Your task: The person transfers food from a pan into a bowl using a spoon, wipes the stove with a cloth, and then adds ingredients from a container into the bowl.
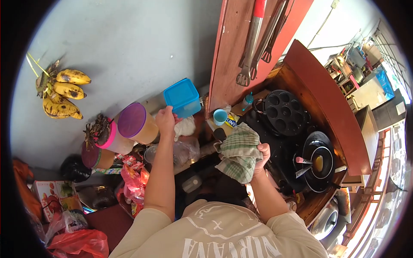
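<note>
Square blue plastic tub [183, 98] is clamped in grip of left hand [165, 120]; right hand [262, 155] clenches soft checked cloth [238, 152].

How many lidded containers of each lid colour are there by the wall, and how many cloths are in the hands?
Blue-lid box: 1, in the left hand
Purple-lid jar: 1
Pink-lid jar: 1
Dark-red-lid jar: 1
Checked cloth: 1, in the right hand
Total: 5
</note>
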`<state>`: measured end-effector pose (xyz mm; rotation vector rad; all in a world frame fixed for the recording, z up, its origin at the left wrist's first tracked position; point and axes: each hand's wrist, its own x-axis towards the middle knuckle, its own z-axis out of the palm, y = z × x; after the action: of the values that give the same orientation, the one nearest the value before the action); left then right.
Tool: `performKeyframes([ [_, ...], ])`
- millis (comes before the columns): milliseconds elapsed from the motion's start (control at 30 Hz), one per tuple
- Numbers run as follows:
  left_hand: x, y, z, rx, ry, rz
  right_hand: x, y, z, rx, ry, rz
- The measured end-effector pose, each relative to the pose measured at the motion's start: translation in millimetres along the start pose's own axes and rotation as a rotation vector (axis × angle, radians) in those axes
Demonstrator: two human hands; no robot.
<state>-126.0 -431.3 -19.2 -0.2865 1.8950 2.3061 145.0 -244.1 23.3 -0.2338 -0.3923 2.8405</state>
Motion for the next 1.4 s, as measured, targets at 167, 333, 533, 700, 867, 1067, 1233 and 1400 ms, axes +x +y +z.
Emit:
performKeyframes([
  [167,-2,-4,2,0.034,0.042,0.068,-16,-12,-34,-0.008,0.078,-0.099],
  [333,-37,14,-16,0.499,0.086,0.507,-31,-16,-13,-0.222,0.17,-0.159],
  [533,-163,-37,46,0.095,-0.673,0.232,-6,0,-39,-0.811,-0.01,-0.053],
  [700,-149,-72,93,0.122,-0.714,-0.311,1,-20,-47,-1.285,0.063,-0.159],
  [867,-107,-106,158,-0.117,-0.479,-0.593,-48,-50,-64,-1.207,0.197,-0.215],
  [1067,-97,-147,268,-0.121,-0.329,-0.677,-126,-40,-94,-0.805,0.418,-0.067],
  [1233,-91,-170,312,-0.065,-0.335,-0.582,-182,-17,-103,-0.591,0.613,-0.079],
  [1400,-71,-199,317,-0.014,-0.45,-0.384,-216,-4,-112,-0.497,0.734,-0.112],
])
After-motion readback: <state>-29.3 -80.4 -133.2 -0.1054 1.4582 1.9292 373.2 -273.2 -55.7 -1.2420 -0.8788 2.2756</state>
